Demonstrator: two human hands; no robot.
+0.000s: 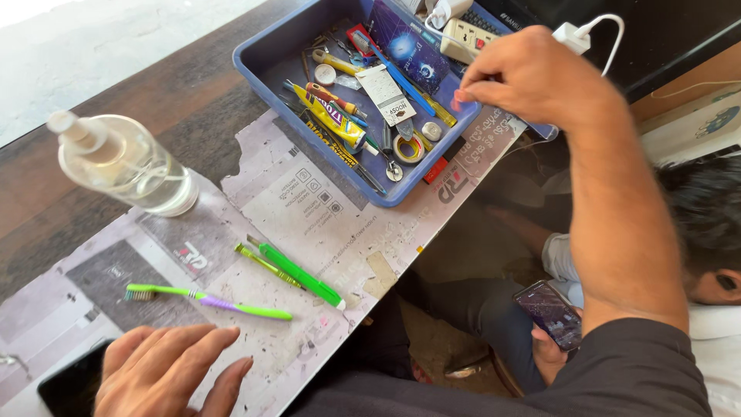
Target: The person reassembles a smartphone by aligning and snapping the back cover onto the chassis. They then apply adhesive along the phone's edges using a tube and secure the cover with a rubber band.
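Observation:
My right hand (532, 77) reaches over the right rim of a blue plastic tray (262, 58), fingertips pinched at the tray's edge on something too small to make out. The tray holds several small tools, glue tubes, tape rolls and a card. My left hand (174, 374) rests flat, fingers spread, on the paper-covered table (332, 224), partly over a dark phone (73, 382). Just beyond it lie a green and purple toothbrush (208, 300) and two green pen-like tools (297, 272).
A clear plastic bottle (123, 162) lies at the left. A white power strip (471, 35) and a charger plug (575, 35) sit behind the tray. Below the table's right edge another person sits holding a phone (549, 313).

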